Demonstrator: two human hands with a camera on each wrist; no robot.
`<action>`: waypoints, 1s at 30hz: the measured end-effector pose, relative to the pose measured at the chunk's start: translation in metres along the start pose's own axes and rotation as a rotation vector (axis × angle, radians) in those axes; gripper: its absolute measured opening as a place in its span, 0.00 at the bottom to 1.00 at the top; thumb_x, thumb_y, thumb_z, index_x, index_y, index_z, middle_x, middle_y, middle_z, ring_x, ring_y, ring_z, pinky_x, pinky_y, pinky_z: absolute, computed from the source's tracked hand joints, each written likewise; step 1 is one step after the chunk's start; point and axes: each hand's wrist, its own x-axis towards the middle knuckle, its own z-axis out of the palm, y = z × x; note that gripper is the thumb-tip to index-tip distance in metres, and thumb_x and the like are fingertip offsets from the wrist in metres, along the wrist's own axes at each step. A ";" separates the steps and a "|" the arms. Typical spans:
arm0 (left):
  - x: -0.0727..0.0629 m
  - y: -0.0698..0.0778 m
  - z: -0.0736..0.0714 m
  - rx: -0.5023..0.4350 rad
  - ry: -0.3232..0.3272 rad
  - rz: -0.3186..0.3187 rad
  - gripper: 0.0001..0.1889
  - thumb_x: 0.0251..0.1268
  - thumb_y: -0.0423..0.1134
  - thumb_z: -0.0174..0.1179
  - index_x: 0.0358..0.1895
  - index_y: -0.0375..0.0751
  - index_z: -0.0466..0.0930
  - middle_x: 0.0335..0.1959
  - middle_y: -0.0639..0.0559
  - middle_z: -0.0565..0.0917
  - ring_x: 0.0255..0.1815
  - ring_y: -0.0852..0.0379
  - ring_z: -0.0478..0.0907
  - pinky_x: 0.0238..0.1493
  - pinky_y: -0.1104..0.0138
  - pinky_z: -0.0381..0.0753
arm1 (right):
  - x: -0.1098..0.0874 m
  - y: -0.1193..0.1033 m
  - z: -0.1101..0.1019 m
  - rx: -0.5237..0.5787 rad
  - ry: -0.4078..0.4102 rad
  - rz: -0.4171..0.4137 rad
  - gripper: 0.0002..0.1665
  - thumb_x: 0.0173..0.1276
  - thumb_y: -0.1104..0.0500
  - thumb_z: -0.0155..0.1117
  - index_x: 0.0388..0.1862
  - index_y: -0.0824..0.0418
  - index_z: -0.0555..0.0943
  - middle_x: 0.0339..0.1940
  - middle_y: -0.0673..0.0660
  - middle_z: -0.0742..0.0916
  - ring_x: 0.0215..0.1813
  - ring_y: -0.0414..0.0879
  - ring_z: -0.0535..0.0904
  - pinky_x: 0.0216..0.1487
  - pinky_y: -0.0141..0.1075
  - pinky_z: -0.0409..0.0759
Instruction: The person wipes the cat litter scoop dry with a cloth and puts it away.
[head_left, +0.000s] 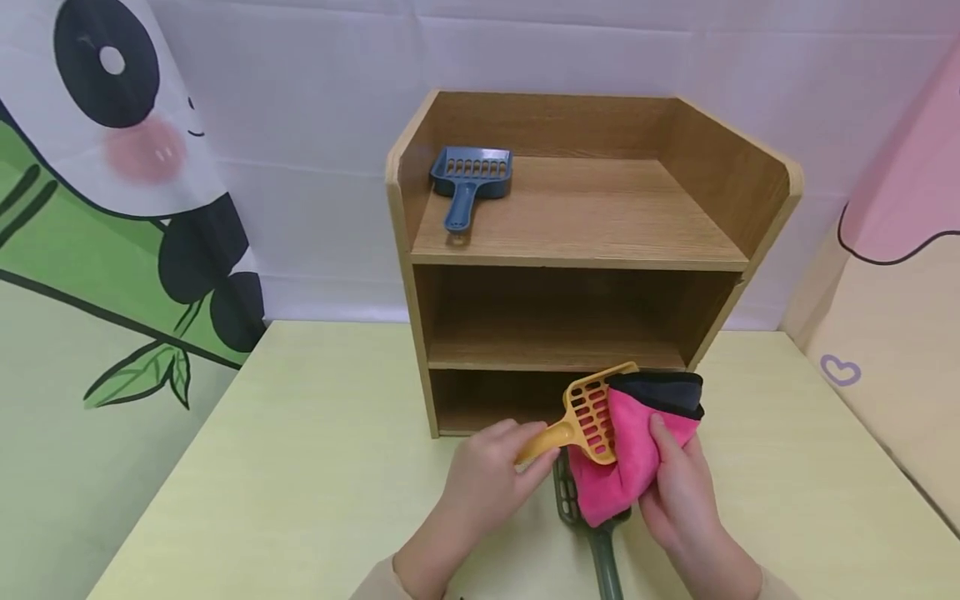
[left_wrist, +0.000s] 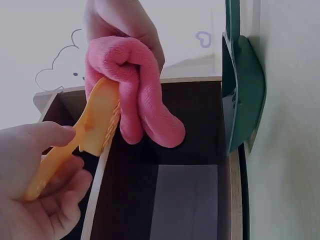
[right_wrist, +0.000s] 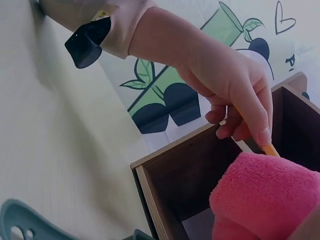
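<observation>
My left hand [head_left: 491, 471] grips the handle of a yellow slotted litter scoop [head_left: 592, 417], its head tilted up above the table. In my right hand [head_left: 686, 492] is a pink cloth [head_left: 630, 458] with a dark, black-edged part at its top. The cloth lies against the scoop's slotted head, and pink shows through the slots. The left wrist view shows the cloth [left_wrist: 135, 90] folded over the head of the scoop [left_wrist: 97, 117]. Below them on the table is a dark green scoop [head_left: 603, 550], partly hidden by the cloth.
A wooden shelf unit [head_left: 581, 258] stands at the back of the pale yellow table [head_left: 300, 500]. On its top level, at the left, lies a blue scoop [head_left: 472, 179]. A printed cloth backdrop [head_left: 315, 167] hangs behind the unit.
</observation>
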 end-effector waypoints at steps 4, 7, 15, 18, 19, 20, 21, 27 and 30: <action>0.000 0.000 -0.002 0.126 -0.004 0.082 0.15 0.48 0.45 0.71 0.38 0.41 0.86 0.23 0.56 0.81 0.18 0.67 0.68 0.19 0.84 0.64 | -0.003 0.002 0.001 -0.048 -0.002 0.007 0.36 0.72 0.42 0.46 0.74 0.38 0.46 0.66 0.39 0.64 0.67 0.35 0.61 0.59 0.23 0.71; 0.001 -0.003 -0.005 0.128 -0.025 0.102 0.16 0.49 0.46 0.71 0.39 0.42 0.86 0.24 0.56 0.81 0.17 0.66 0.68 0.19 0.83 0.65 | -0.004 0.002 0.001 -0.101 0.003 -0.039 0.36 0.72 0.43 0.47 0.75 0.40 0.48 0.67 0.40 0.65 0.66 0.35 0.63 0.58 0.23 0.72; 0.005 -0.014 -0.024 0.086 -0.120 0.082 0.13 0.54 0.47 0.68 0.38 0.43 0.86 0.22 0.58 0.81 0.18 0.67 0.68 0.19 0.80 0.67 | -0.008 -0.017 -0.006 -0.179 0.111 -0.332 0.27 0.72 0.49 0.51 0.67 0.47 0.61 0.61 0.46 0.72 0.58 0.38 0.72 0.48 0.24 0.79; 0.007 -0.015 -0.029 0.076 -0.176 0.066 0.13 0.55 0.47 0.67 0.38 0.44 0.86 0.24 0.57 0.82 0.19 0.67 0.69 0.21 0.80 0.67 | -0.012 -0.028 -0.009 -0.307 0.130 -0.490 0.21 0.71 0.56 0.54 0.62 0.52 0.68 0.52 0.48 0.77 0.49 0.38 0.77 0.42 0.24 0.80; 0.007 -0.015 -0.030 0.067 -0.191 0.062 0.12 0.55 0.47 0.67 0.38 0.43 0.86 0.24 0.57 0.83 0.19 0.67 0.70 0.21 0.80 0.68 | -0.013 -0.031 -0.010 -0.388 0.131 -0.557 0.18 0.71 0.59 0.54 0.59 0.54 0.70 0.48 0.48 0.79 0.45 0.38 0.78 0.39 0.23 0.79; 0.007 -0.015 -0.030 0.056 -0.207 0.059 0.12 0.55 0.47 0.67 0.38 0.43 0.86 0.25 0.57 0.83 0.19 0.67 0.69 0.21 0.80 0.67 | -0.014 -0.033 -0.010 -0.475 0.121 -0.633 0.16 0.70 0.63 0.55 0.56 0.57 0.71 0.44 0.47 0.80 0.41 0.38 0.79 0.38 0.22 0.79; 0.008 -0.015 -0.030 0.046 -0.216 0.059 0.12 0.55 0.46 0.68 0.38 0.43 0.86 0.25 0.57 0.83 0.20 0.67 0.69 0.21 0.81 0.67 | -0.015 -0.036 -0.010 -0.572 0.099 -0.708 0.16 0.68 0.66 0.55 0.54 0.61 0.72 0.41 0.47 0.80 0.39 0.38 0.79 0.36 0.22 0.78; 0.007 -0.015 -0.028 0.030 -0.217 0.083 0.12 0.51 0.47 0.70 0.34 0.43 0.86 0.24 0.57 0.83 0.20 0.67 0.69 0.22 0.82 0.65 | -0.017 -0.042 -0.003 -1.046 -0.337 -0.926 0.30 0.59 0.76 0.60 0.60 0.65 0.66 0.45 0.45 0.78 0.43 0.36 0.74 0.36 0.27 0.77; 0.007 -0.015 -0.027 0.044 -0.198 0.096 0.12 0.50 0.47 0.71 0.33 0.43 0.86 0.25 0.56 0.84 0.21 0.66 0.74 0.24 0.80 0.70 | -0.016 -0.040 0.002 -1.182 -0.552 -0.817 0.30 0.63 0.66 0.64 0.62 0.56 0.64 0.47 0.48 0.78 0.44 0.36 0.74 0.36 0.30 0.79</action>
